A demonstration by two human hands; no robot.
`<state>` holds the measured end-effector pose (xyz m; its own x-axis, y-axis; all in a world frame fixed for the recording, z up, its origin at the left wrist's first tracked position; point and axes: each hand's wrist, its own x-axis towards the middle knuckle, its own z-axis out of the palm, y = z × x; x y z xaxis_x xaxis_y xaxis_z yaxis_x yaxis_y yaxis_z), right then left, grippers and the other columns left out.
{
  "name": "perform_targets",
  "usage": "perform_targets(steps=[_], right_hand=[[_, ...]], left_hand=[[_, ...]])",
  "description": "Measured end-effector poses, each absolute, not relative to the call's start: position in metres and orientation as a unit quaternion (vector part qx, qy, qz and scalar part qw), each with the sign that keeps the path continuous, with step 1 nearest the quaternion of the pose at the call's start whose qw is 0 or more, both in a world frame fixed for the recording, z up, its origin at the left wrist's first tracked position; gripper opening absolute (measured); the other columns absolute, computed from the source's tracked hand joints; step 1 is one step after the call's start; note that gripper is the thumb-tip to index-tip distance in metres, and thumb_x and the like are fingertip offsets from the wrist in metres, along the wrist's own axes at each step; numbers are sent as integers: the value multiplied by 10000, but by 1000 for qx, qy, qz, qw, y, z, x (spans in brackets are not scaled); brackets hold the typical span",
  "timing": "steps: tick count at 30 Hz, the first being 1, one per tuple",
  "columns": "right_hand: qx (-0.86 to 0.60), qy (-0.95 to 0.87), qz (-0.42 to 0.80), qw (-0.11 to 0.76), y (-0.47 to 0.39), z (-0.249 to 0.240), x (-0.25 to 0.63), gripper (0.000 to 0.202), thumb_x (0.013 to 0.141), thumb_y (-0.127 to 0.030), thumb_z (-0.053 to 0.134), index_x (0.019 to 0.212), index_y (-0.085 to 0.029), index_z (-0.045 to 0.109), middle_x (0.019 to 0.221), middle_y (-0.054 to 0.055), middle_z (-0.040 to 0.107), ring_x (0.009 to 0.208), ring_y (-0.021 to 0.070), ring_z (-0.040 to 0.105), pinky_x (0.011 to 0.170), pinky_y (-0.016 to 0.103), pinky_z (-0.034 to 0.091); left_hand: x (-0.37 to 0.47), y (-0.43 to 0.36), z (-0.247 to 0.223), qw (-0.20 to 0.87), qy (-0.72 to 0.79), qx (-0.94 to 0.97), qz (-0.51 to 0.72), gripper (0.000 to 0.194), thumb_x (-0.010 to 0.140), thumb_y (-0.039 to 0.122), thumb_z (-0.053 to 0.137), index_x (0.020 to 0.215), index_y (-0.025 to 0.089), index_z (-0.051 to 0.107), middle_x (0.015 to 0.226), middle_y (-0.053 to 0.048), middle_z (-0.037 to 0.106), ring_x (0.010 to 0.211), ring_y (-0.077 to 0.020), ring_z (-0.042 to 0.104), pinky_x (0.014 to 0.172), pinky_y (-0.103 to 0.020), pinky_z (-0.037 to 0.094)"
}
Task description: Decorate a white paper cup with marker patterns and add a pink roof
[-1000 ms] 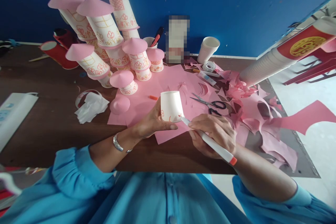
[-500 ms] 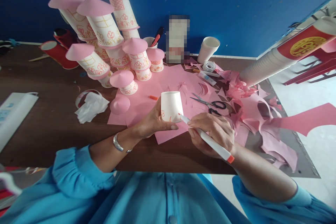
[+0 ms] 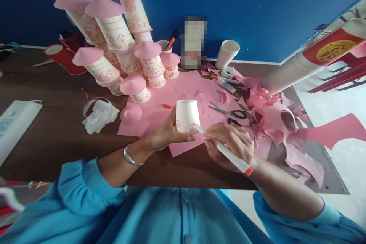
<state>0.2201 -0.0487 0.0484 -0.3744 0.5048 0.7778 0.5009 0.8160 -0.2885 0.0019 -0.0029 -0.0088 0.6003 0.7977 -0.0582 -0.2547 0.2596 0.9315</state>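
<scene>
My left hand (image 3: 167, 131) grips a white paper cup (image 3: 187, 114) upside down, its thumb along the lower edge. Small orange-red marks show low on the cup's side. In my right hand (image 3: 230, 145) is a white marker (image 3: 233, 157) with an orange-red end, and its tip touches the cup near the lower right. Beneath the cup lies a pink paper sheet (image 3: 183, 87), with an orange cap (image 3: 167, 106) on it. Black-handled scissors (image 3: 228, 113) rest open just beyond my right hand.
Decorated cup towers (image 3: 114, 32) with pink cones stand at the back left. Pink scraps (image 3: 274, 116) and a long cup stack (image 3: 291, 70) lie right. A tape roll (image 3: 228, 72) and white cups (image 3: 227, 55) are behind; crumpled tissue (image 3: 101, 116) lies left.
The marker tip has shifted slightly left along the cup's lower side, and my right hand has moved slightly left with it. My left hand still holds the cup.
</scene>
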Motion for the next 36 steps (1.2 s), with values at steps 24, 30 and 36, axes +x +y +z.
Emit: perform_targets(steps=[24,30,36], right_hand=[[-308,-827,59,466,-52,55,216,229,896,-32,600,1000,-236,597,698,-46,707,565,134,712,538,240,583],[-316,-812,51,488,-51,56,221,213,918,-46,627,1045,-217,631,760,6,747,633,146,752,578,237,627],[-310,-817,42,484,-51,56,220,211,923,-42,624,1046,-214,629,755,8,752,628,143,751,571,233,624]], left_hand=[[3,-2,-6,744,252,503,359,826,718,371,995,1376,252,509,1011,-15,639,887,-171,585,771,-298,474],[4,-1,-2,753,237,491,369,810,739,337,983,1419,282,545,1058,-35,672,959,-207,618,838,-335,500],[3,-2,-5,763,254,477,356,858,732,304,989,1456,289,530,1049,-24,650,960,-194,594,844,-326,496]])
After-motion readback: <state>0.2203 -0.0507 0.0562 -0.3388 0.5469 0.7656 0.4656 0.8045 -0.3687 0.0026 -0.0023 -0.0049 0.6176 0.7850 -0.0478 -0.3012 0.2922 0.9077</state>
